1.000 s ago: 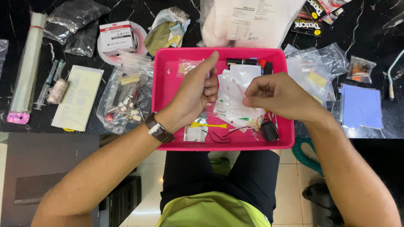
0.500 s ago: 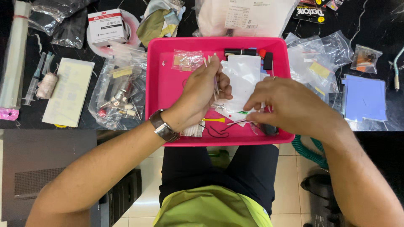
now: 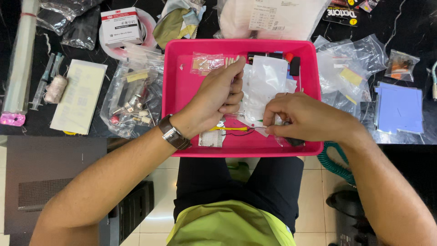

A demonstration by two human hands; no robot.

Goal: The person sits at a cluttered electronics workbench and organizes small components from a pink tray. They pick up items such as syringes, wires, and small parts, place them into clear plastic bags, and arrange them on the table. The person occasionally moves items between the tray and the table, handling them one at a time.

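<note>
While both hands work inside the shallow bright-pink plastic tray, the left hand is curled, its fingers pressed together around the upper edge of a small clear plastic pouch that lies across the tray's middle; the right hand pinches the pouch's lower corner between thumb and forefinger, close to the tray's near wall; what, if anything, sits inside the pouch I cannot tell.

Pulled from two ends, thin film like this could tear unevenly or slip from the pinch, and any small contents would likely scatter among the loose bits already in the tray; a yellow-handled thin tool and a small square of white mesh lie just under the left wrist, where a dragging forearm could sweep them about; a black wire beside them could snag a finger.

The tray overhangs the edge of the black counter above the person's lap, so a hard downward press on its near side might tip it.

Around it the counter is crowded: a clear bag of small metal parts touches the tray's left wall, crumpled clear bags press on its right, a white and red cardboard box sits behind, and blue sheets lie farther right; little room remains for setting anything down.
</note>
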